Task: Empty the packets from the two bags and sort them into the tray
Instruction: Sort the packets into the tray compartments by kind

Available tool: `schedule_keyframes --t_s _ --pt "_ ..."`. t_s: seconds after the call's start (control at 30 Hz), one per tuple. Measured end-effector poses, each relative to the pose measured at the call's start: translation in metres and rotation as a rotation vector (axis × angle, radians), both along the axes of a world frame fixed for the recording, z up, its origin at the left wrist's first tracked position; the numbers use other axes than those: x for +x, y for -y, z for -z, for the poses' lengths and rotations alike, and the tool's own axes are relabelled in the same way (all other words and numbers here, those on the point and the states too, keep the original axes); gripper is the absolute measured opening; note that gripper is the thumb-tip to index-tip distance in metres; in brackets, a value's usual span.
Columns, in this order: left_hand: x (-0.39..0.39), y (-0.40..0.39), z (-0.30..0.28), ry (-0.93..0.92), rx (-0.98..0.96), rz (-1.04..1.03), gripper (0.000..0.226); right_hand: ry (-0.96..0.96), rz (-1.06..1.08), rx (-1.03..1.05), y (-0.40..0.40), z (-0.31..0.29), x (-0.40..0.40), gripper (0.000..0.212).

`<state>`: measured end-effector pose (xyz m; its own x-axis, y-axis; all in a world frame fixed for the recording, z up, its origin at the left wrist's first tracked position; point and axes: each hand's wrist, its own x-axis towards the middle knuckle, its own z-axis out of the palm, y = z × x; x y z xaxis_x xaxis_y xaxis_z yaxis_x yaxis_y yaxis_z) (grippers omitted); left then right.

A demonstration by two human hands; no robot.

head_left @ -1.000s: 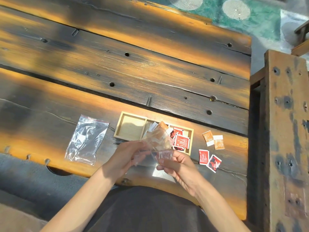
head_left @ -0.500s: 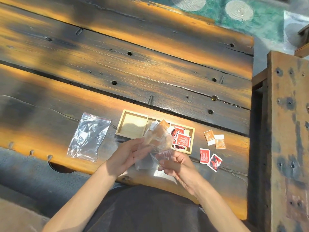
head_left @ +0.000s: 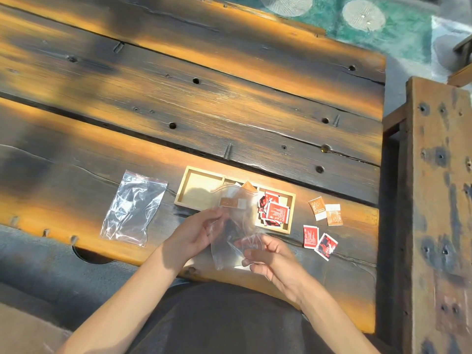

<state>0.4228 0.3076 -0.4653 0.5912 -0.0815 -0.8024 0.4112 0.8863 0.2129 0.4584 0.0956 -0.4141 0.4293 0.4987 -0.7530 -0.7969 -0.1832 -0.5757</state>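
Note:
A clear zip bag (head_left: 231, 226) hangs between my hands over the tray's middle, mouth tipped toward the tray, with orange packets (head_left: 233, 202) near its opening. My left hand (head_left: 196, 233) pinches the bag's left edge. My right hand (head_left: 268, 254) grips its lower end. The wooden tray (head_left: 199, 191) has a bare left compartment, and red packets (head_left: 274, 212) fill the right one. The middle compartment is mostly hidden behind the bag. A second clear bag (head_left: 134, 208) lies flat and empty left of the tray.
Two orange packets (head_left: 325, 210) and two red packets (head_left: 319, 241) lie loose on the table right of the tray. A wooden bench (head_left: 439, 200) runs along the right. The table's near edge (head_left: 127, 256) sits just below my hands.
The bag has been tipped up and stretched out, and the orange packets have slid toward its mouth above the tray. My hands have spread a little apart.

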Motion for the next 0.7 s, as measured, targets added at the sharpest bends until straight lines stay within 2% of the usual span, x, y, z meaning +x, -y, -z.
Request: schedule_keyframes --t_s 0.2,0.27,0.33,0.4,0.53,0.63,0.7 --pt "0.002 0.002 -0.004 -0.017 0.099 0.006 0.022 0.035 -0.095 -0.045 0.002 0.006 0.001 0.026" --pt "0.003 0.003 -0.006 -0.003 0.116 0.030 0.024 0.042 -0.131 -0.063 0.001 0.010 0.005 0.050" --pt "0.004 0.005 -0.008 -0.004 0.108 0.049 0.030 -0.042 -0.049 0.013 0.001 0.016 0.010 0.075" --pt "0.005 0.006 -0.008 -0.015 0.104 0.061 0.027 -0.165 0.100 0.147 0.003 0.024 0.018 0.083" --pt "0.006 0.005 -0.006 -0.013 0.136 0.088 0.019 -0.289 0.279 0.153 -0.003 0.036 0.036 0.075" --pt "0.006 0.003 -0.005 0.007 0.211 0.142 0.029 -0.152 0.163 0.022 -0.017 0.041 0.045 0.056" --pt "0.005 0.001 -0.005 0.007 0.228 0.153 0.026 -0.087 0.095 -0.058 -0.025 0.038 0.049 0.040"
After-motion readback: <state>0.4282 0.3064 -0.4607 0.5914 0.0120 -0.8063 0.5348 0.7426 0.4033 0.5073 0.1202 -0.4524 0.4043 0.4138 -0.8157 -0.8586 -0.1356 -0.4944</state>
